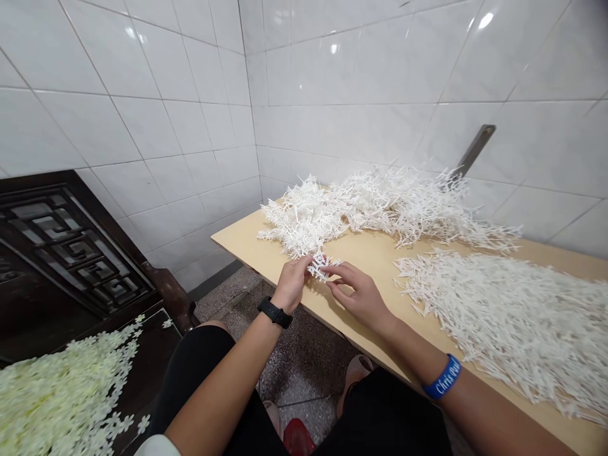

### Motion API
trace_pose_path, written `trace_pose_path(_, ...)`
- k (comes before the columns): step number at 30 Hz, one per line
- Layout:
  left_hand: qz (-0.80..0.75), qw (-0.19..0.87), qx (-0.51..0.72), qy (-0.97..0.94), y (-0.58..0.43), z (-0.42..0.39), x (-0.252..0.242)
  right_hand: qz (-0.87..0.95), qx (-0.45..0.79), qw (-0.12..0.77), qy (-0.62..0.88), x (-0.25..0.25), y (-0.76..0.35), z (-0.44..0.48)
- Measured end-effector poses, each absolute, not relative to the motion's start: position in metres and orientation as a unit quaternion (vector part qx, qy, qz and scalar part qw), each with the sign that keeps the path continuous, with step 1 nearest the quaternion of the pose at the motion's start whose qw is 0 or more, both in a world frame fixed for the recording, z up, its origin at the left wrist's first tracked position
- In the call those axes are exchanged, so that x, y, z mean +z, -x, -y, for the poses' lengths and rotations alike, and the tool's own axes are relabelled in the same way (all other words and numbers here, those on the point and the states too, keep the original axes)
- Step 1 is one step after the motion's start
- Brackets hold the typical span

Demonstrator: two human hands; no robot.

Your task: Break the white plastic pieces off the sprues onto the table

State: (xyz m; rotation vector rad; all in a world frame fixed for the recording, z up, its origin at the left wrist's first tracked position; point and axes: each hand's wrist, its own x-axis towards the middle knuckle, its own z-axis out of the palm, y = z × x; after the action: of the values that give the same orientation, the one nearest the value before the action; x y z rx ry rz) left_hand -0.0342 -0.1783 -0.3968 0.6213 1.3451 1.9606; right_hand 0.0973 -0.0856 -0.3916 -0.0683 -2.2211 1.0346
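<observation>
My left hand, with a black watch band on its wrist, is closed on a white branched plastic stem piece near the table's front edge. From the other side my right hand reaches to the same piece, its thumb and forefinger curled at the little branch tips. Just behind my hands lies a tangled heap of white branched plastic pieces, which stretches right along the wall. A flat spread of short white plastic stems covers the table to the right of my right hand.
The light wooden table stands against a white tiled wall. A grey metal bar leans there behind the heap. At lower left, pale yellow-green artificial flowers lie on a dark carved wooden chair. My legs are below the table edge.
</observation>
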Motion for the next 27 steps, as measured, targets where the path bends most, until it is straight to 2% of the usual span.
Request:
trace_pose_path(4,-0.519,0.339,0.742,-0.254,0.033,0.178,-0.397,0.872,0.353,0.336,0.047,-0.397,-0.094,0.083)
trace_pose_path(9,-0.531,0.342,0.724,-0.278,0.031,0.180,-0.395,0.860,0.359,0.353,0.083,-0.399,-0.090,0.082)
trace_pose_path(17,-0.482,0.436,0.626,-0.430,0.032,0.186,-0.386,0.781,0.559,0.269,0.075,-0.388,-0.094,0.082)
trace_pose_path(23,-0.474,0.429,0.630,-0.440,0.031,0.186,-0.384,0.727,0.659,0.174,0.077,-0.387,-0.094,0.084)
trace_pose_path(27,-0.476,0.412,0.649,-0.428,0.031,0.185,-0.388,0.677,0.714,0.145,0.102,-0.390,-0.093,0.083)
